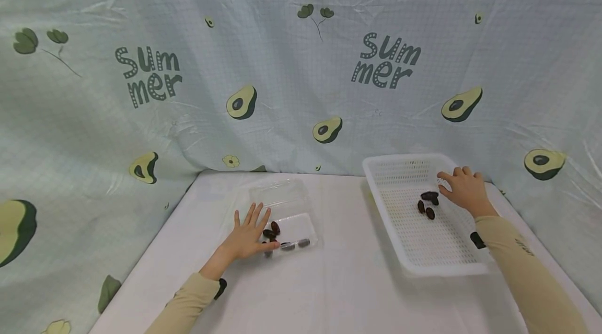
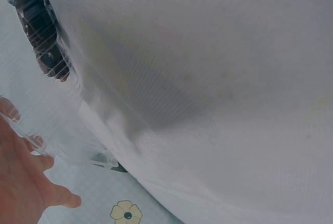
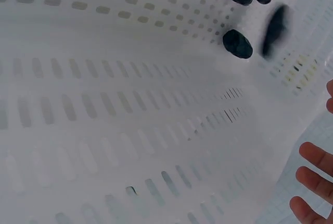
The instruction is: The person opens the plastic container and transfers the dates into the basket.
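Observation:
My left hand, fingers spread, rests at the left side of an opened clear plastic clamshell box. Several dark brown dates lie in the box, partly covered by that hand. Through its ribbed wall, dates show in the left wrist view. Over the right side of a white perforated plastic basket is my right hand, its fingers apart and nothing visible between them. Below and left of it are several dates in the basket. One date looks blurred in the right wrist view.
The box's clear lid lies folded back behind it. A white cloth covers the table. Behind rises a pale curtain printed with avocados, close to the basket's back rim.

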